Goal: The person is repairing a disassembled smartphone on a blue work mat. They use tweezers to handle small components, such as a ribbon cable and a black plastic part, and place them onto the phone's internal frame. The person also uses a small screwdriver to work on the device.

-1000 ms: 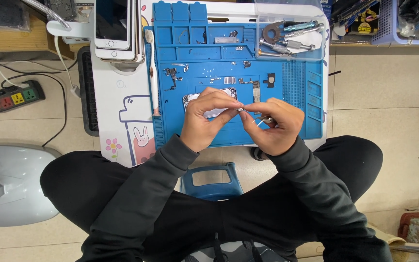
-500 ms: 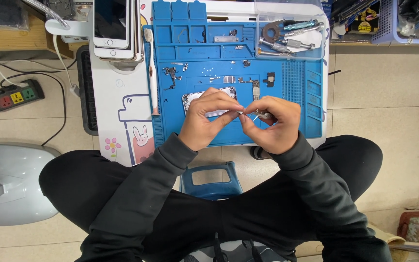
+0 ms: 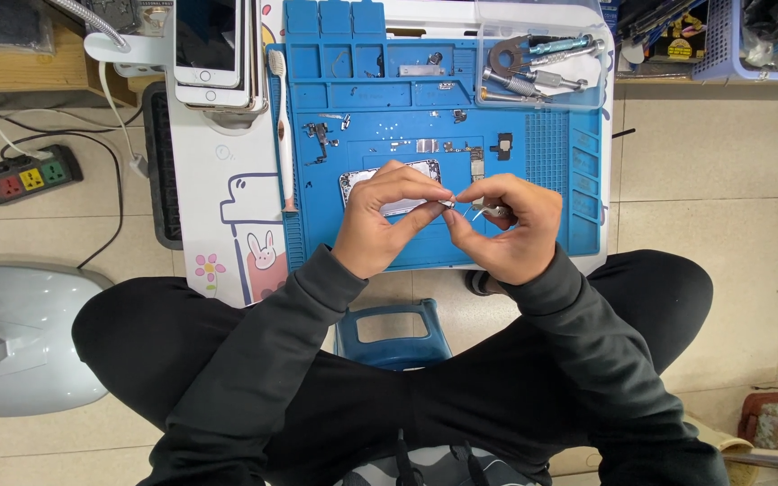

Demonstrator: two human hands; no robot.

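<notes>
A tiny silvery metal part (image 3: 449,205) is pinched between the thumb and forefinger tips of the left hand (image 3: 387,219), whose other fingers are curled loosely inward. The right hand (image 3: 511,225) is closed around thin metal tweezers (image 3: 488,211), and their tip is brought up against the small part, so that the two hands almost meet above the lower middle of the blue silicone repair mat (image 3: 551,162). What exactly the part is cannot be told, as it is too small.

Just behind the hands, a phone housing with a pale inner face (image 3: 389,184) is laid flat on the mat, partly hidden by the left fingers. Small dark and silvery components (image 3: 474,162) are scattered on the mat beyond it. A clear plastic tray of metal hand tools (image 3: 538,67) is set at the mat's far right corner. A white toothbrush (image 3: 283,126) is laid along the mat's left edge, and a stack of white smartphones (image 3: 213,49) is seen further left. A black power strip with coloured sockets (image 3: 24,175) is placed on the tiled floor at the left. A small blue plastic stool (image 3: 393,333) is seen between the black-clad knees.
</notes>
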